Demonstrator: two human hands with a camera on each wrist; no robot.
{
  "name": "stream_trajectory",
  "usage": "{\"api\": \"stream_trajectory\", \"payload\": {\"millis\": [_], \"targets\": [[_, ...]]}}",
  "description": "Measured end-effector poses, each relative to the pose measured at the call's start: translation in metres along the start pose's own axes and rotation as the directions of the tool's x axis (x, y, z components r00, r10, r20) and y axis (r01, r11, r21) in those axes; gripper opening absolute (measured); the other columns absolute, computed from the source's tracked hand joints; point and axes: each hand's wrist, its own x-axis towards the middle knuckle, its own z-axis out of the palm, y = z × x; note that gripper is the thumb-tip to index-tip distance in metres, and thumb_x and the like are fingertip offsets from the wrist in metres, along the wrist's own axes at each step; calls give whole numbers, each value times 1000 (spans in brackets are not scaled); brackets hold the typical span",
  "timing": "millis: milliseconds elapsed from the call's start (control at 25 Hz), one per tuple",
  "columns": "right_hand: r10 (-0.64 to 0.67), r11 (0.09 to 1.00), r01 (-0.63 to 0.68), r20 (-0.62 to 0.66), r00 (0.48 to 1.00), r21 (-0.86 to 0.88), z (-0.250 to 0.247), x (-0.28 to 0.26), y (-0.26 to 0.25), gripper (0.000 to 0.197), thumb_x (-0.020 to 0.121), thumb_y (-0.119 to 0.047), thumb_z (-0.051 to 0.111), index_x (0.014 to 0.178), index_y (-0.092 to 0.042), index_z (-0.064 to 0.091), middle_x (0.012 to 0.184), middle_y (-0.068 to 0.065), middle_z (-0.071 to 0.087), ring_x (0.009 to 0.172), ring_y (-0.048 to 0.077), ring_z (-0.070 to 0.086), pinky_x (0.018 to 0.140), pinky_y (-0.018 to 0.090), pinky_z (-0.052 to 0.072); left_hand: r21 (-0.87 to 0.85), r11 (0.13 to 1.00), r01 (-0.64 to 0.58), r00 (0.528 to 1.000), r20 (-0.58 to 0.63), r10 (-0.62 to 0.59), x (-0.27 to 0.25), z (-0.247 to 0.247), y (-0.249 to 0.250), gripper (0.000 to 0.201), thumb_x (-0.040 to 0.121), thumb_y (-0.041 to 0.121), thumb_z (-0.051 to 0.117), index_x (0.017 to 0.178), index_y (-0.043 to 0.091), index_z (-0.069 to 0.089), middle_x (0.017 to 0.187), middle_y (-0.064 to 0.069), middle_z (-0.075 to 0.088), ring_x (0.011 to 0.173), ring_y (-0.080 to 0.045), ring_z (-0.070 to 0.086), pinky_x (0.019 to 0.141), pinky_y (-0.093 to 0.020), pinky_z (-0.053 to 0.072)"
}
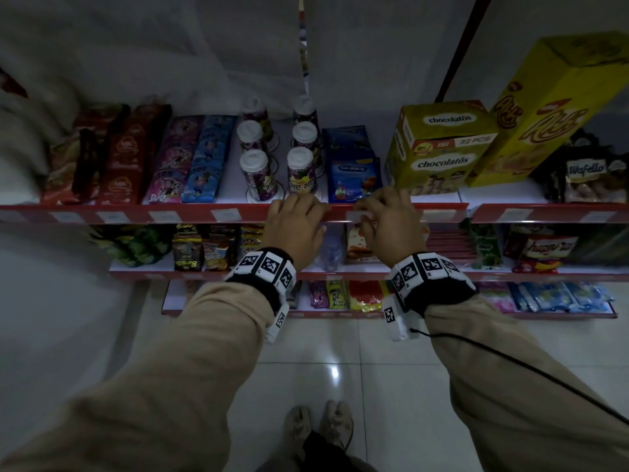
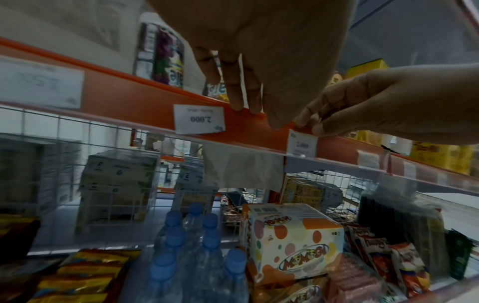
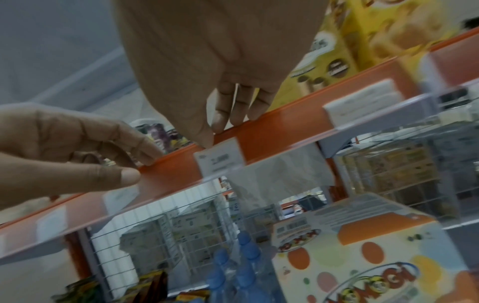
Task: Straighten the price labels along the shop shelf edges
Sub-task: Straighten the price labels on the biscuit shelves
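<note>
Steadying the red shelf edge (image 1: 190, 212), the left hand (image 1: 295, 221) rests straight fingertips on its top lip — apparently to brace it — while at its 3 o'clock the right hand (image 1: 384, 222) pinches a small price label (image 2: 302, 144) in the clear strip, presumably to level it.

Both arms reach forward in tan sleeves, each wrist wrapped in a black band carrying white marker blocks. The left hand (image 1: 295, 222) lies palm down, fingers (image 2: 237, 96) extended and close together, tips resting on the shelf edge (image 2: 145, 98). The right hand (image 1: 388, 224) curls slightly, thumb and fingertips (image 3: 220, 121) pinching a price label (image 3: 220, 157).
</note>
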Motion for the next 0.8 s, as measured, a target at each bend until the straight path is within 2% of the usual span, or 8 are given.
{"api": "stream_trajectory", "payload": {"millis": [160,280,400,520,600,800], "targets": [[-49,999,51,96,994,-13,7,8,-22,34,80,-11,58,113,-14,65,114,13,56,107,34,45,86,40,40,42,990,138,990,-11,-138,-20,-1,-21,42,85,31,56,126,19,52,125,-5,50,110,-28,44,85,-39,29],[-92,996,94,140,986,-6,12,12,-38,36,81,-13,57,116,-13,63,117,12,56,108,33,43,87,41,38,105,977,187,981,36,-192,-31,-4,-36,52,84,35,56,133,19,46,129,-6,46,113,-29,41,87,-40,28],[-120,993,121,156,980,4,19,19,-54,36,80,-12,57,115,-10,62,114,15,55,107,34,44,88,42,38,158,971,182,977,79,-196,-37,-7,-47,58,85,35,54,139,21,38,135,-5,42,117,-30,39,89,-41,30],[-120,992,126,172,978,-26,29,21,-69,36,79,-12,57,114,-7,60,112,16,55,108,35,45,97,45,37,164,976,142,983,89,-158,-42,-12,-54,54,85,31,54,137,21,41,135,-5,44,117,-29,40,90,-40,30],[-107,993,112,120,987,-35,35,17,-75,35,77,-9,58,112,-4,60,109,18,57,106,37,47,100,45,36,149,982,117,987,93,-131,-40,-15,-58,51,85,29,53,134,21,44,134,-3,44,119,-27,39,90,-39,28],[-142,990,141,-53,989,-17,46,9,-90,26,72,-4,65,98,0,64,97,18,64,90,35,56,74,38,46,101,992,73,990,116,-84,-33,-14,-65,45,88,27,50,132,19,43,132,-2,43,120,-24,36,92,-36,28]]}}
